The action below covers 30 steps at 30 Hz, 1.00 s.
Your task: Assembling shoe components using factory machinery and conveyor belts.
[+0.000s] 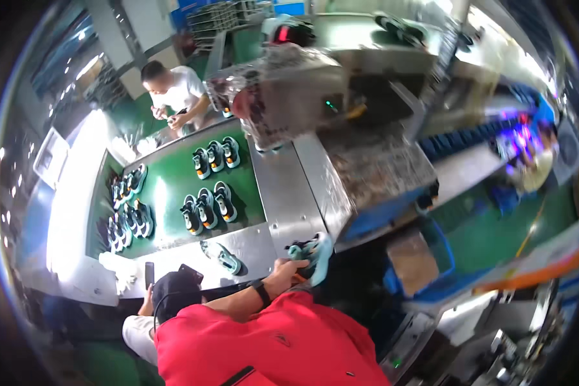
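Observation:
My left hand (285, 275), with a dark band on its wrist, reaches across in front of my red shirt. Its fingers are closed on a pale teal and dark sneaker (320, 258), held tilted by the corner of the metal table edge. Part of the shoe is blurred, and the grip is partly hidden. To the left of that hand, a lone light sneaker (222, 258) lies on the metal ledge (257, 248). Nowhere in the picture does my right hand show.
Several sneakers stand in rows on a green conveyor belt (167, 186). Beside me at left, a person in a black cap (177, 296) has a phone (149, 275). Across the belt works a person in white (186, 90). A plastic-wrapped machine (302, 96) and cardboard box (413, 262) lie rightward.

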Tool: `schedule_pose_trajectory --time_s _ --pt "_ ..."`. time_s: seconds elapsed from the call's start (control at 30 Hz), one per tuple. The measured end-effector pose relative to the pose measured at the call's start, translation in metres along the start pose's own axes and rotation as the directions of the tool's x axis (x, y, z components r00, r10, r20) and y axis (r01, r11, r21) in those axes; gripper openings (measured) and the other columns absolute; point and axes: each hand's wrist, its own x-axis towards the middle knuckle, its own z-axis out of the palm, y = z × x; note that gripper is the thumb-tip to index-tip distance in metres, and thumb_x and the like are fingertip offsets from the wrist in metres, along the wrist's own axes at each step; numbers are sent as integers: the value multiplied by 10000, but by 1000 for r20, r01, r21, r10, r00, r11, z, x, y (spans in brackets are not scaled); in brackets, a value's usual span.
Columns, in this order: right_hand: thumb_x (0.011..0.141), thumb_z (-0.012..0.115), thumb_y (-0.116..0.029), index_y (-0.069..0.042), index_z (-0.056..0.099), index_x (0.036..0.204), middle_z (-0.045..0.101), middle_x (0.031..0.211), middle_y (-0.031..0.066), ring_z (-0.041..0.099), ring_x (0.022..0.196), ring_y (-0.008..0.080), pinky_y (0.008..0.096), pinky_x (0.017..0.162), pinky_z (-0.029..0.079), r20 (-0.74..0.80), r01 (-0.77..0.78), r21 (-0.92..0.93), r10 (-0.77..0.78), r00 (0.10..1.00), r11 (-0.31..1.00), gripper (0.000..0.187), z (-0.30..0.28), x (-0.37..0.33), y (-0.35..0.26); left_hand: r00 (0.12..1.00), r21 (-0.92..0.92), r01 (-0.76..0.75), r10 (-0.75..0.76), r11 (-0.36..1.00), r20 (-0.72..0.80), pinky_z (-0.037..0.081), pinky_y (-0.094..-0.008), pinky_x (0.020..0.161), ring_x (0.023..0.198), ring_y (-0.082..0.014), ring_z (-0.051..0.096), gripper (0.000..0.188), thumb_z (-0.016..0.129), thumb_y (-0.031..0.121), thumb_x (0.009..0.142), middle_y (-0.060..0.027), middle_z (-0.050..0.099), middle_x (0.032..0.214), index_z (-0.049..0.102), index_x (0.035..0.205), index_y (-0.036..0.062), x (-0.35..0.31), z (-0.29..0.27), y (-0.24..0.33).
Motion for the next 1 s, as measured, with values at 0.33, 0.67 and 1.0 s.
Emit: schedule_pose_trajectory --time_s 0.33,0.67,1.0 --pt "929 524 6 -3 476 1342 577 1295 129 566 1168 223 318 965 440 147 502 677 -768 624 538 416 188 43 -444 869 -285 -294 132 912 -477 550 -450 516 695 -307 662 292 739 96 770 -168 633 876 562 953 -46 185 -150 152" --pt "665 597 174 -29 517 1318 519 1378 129 474 1294 312 386 1094 353 -274 753 324 -819 -505 -573 689 123 -236 -1003 524 233 -579 575 782 -628 531 -376 674 745 -302 669 430 708 180 696 -217 667 855 594 986 -116 395 -244 325" --pt "641 770 -73 -47 566 988 604 1009 112 604 976 320 383 826 497 -467 488 320 -583 -665 -812 404 182 -300 -1099 528 499 -692 837 521 -142 522 -316 719 803 -216 643 382 641 116 824 -158 680 930 621 1158 -68 336 -148 176"
